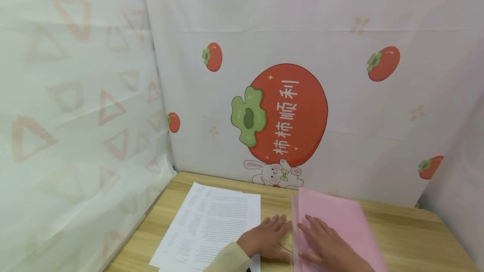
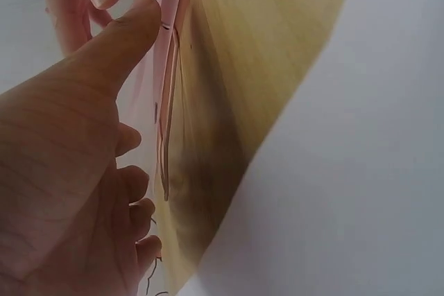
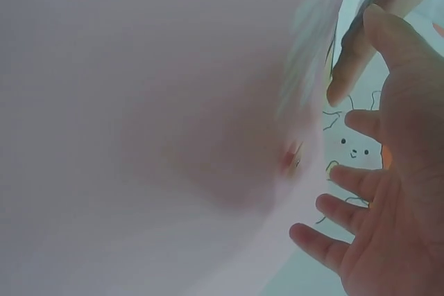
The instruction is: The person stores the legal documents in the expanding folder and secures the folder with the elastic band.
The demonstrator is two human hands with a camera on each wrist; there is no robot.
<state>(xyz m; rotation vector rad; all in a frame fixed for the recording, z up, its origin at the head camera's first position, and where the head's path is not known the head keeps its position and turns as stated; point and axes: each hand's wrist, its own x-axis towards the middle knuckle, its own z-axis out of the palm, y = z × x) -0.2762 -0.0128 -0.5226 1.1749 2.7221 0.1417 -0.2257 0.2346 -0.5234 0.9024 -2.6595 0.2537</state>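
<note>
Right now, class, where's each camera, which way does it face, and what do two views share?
Head: on the head, facing forward and down at the papers and pink folder; left fingers, right fingers, sleeve show.
Left wrist: worn there, facing the folder's edge and tabletop; left and right fingers show.
Right wrist: worn there, facing the pink folder; left and right fingers show.
Head and right wrist share the rabbit print.

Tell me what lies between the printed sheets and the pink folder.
In the head view, a strip of wooden tabletop with the left hand over its nearer part. The left wrist view also shows a thin cord along the pink folder.
</note>
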